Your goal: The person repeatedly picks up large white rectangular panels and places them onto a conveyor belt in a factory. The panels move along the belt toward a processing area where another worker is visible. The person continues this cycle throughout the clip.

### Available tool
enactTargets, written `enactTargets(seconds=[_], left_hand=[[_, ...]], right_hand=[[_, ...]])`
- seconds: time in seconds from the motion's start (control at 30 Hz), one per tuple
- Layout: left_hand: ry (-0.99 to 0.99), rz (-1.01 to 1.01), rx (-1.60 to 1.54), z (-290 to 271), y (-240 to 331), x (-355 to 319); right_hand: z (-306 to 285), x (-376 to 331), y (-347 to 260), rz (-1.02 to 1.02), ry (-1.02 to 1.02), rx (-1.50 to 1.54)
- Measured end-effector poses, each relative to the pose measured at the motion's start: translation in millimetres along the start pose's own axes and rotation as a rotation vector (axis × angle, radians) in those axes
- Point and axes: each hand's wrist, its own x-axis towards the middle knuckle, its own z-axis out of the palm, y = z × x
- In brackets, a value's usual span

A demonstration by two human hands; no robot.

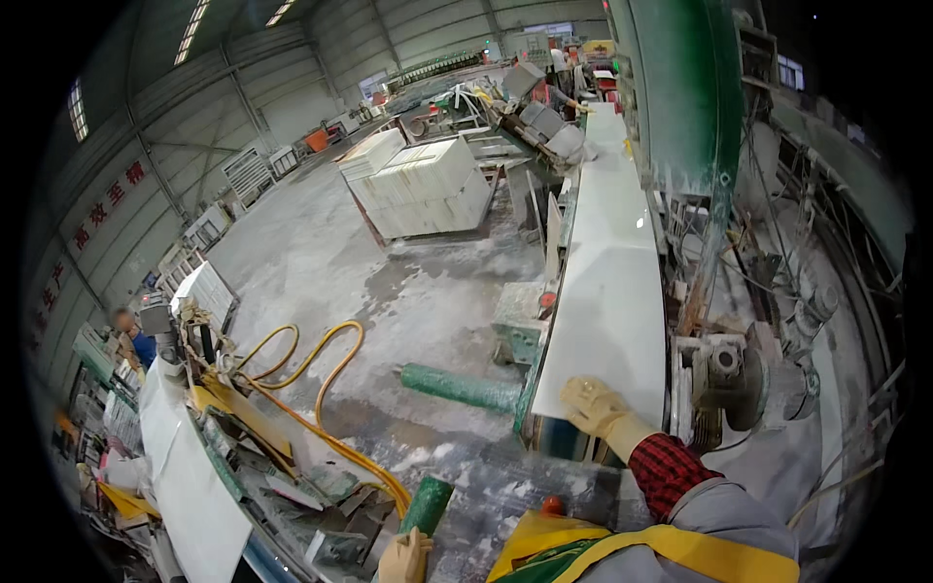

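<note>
A long white stone slab (604, 321) lies along the conveyor belt at my right, stretching away beside a tall green machine (685, 92). On its near end rests my right hand (595, 408) in a pale yellow work glove, fingers laid over the surface close to the edge. My left hand (405, 557), gloved alike, is low at the bottom edge beside the end of a green tube (428, 505). The frame cuts that hand off, and its finger grip is unclear. I wear a yellow and green apron (554, 544).
A second white slab (190, 476) lies at the left. Yellow hoses (330, 389) loop across the wet floor. Another green tube (462, 386) juts from the conveyor's side. Stacked white slabs (428, 189) stand farther off, and motors (724, 374) line the right. A person (139, 342) is at far left.
</note>
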Motion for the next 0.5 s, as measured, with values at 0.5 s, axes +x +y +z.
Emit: enactTargets(seconds=[0.5], left_hand=[[0.066, -0.484, -0.465, 52, -215, -249]], right_hand=[[-7, -161, 179, 0.23, -0.157, -0.284]])
